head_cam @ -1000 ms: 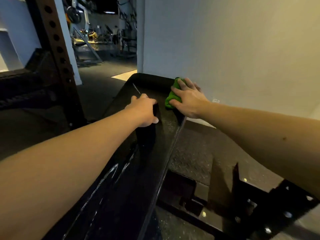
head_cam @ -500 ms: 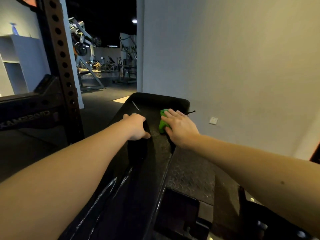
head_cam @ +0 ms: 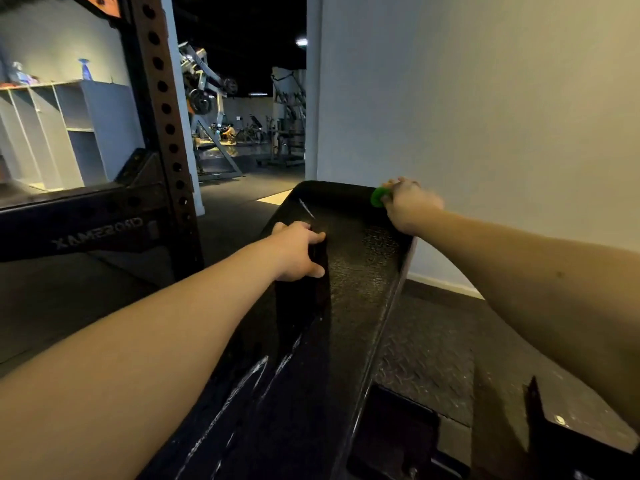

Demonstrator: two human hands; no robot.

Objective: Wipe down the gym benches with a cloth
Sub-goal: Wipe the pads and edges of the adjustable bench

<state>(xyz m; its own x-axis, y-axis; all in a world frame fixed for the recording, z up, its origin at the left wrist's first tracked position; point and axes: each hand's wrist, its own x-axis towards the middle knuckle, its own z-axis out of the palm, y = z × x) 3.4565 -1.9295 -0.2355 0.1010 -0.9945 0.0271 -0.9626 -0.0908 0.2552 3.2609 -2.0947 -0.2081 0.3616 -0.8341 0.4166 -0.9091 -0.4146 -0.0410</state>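
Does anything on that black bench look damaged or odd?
Yes. The bench pad has a pale slash near its far end, just beyond the left hand, and whitish streaks nearer the camera. They could be cuts, scuffs or residue; I cannot tell which.

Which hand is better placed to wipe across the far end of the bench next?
Right. The right hand holds the cloth at the far right corner of the bench; the left hand grips its left side, with no cloth.
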